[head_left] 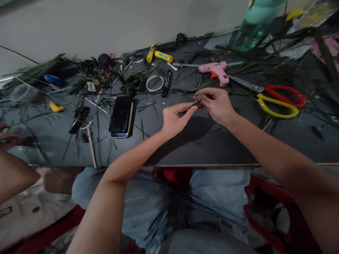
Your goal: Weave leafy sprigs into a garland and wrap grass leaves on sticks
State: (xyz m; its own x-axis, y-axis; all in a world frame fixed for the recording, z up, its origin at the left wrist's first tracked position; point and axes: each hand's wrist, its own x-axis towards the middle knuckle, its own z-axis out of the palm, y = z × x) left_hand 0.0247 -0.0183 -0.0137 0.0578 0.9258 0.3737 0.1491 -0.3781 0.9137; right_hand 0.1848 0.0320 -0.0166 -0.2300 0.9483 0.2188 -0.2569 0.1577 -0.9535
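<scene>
Both my hands meet above the middle of the dark table (201, 148). My left hand (174, 118) pinches one end of a small green leaf strip (197, 101). My right hand (215, 104) is closed on the strip's other, coiled end, fingers curled round it. The strip is held a little above the tabletop, and the fingers hide part of it.
A pink glue gun (215, 70) and red-and-yellow scissors (280, 100) lie right of my hands. Two stacked phones (122, 116), a tape roll (155, 83), a black marker (166, 83), yellow tubes (159, 54) and scattered leaves lie left and behind. Another person's arm (13, 173) is at the left edge.
</scene>
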